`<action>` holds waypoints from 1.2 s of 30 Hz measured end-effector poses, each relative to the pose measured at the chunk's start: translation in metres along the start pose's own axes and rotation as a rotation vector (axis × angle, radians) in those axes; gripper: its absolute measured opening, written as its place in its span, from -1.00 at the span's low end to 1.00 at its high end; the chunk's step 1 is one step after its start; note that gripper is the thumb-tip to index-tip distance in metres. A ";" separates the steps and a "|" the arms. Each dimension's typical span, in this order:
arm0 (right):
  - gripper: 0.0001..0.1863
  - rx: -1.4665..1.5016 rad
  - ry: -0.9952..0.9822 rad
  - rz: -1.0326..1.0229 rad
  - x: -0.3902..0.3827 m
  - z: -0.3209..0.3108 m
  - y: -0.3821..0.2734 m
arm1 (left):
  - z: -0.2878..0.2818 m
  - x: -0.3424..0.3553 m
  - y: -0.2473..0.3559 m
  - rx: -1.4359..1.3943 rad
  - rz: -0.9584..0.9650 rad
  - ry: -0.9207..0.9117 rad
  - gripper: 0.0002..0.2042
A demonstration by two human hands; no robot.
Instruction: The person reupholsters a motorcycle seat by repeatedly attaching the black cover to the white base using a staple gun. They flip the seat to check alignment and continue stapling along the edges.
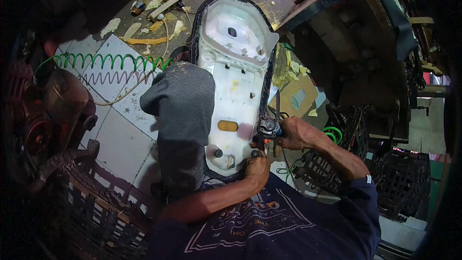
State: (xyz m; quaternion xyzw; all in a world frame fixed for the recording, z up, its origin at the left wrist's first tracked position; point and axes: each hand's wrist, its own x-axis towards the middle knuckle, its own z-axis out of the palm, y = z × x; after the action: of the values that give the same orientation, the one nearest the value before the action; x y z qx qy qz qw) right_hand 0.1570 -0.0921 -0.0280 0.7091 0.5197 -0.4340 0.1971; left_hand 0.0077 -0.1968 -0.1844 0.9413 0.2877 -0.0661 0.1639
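A motorcycle seat lies upside down in front of me, its white plastic base (233, 98) facing up and a black cover (270, 79) wrapped round its rim. My left hand (258, 167) is closed at the near right edge of the seat, fingers pressed on the cover beside a black rubber foot (254, 153). My right hand (294, 134) grips a staple gun (269, 126) with a metal head and a bit of blue at the handle. Its head is against the right edge of the seat, just above my left fingertips. The gun's nose is hidden.
My grey-trousered leg (185, 101) covers part of the seat's left side. A green coiled air hose (115, 61) stretches from the left. Foam scraps (111, 26) litter the floor. At right stand a large open box (346, 53) and black plastic crates (402, 178).
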 end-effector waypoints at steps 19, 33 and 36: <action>-0.65 -0.097 -0.029 0.016 0.024 -0.010 -0.014 | -0.012 0.000 -0.003 -0.089 0.108 -0.005 -0.67; -0.51 -0.177 0.030 0.003 0.037 -0.014 -0.007 | -0.020 -0.001 -0.011 0.018 0.124 0.023 -0.62; -0.51 -0.120 0.018 -0.005 0.037 -0.020 0.002 | -0.019 -0.002 -0.009 -0.058 0.122 -0.073 -0.57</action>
State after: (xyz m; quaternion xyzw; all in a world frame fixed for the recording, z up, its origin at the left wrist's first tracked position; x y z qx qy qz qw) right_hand 0.1698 -0.0570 -0.0480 0.6985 0.5481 -0.3964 0.2335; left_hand 0.0015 -0.1846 -0.1689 0.9489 0.2254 -0.0817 0.2051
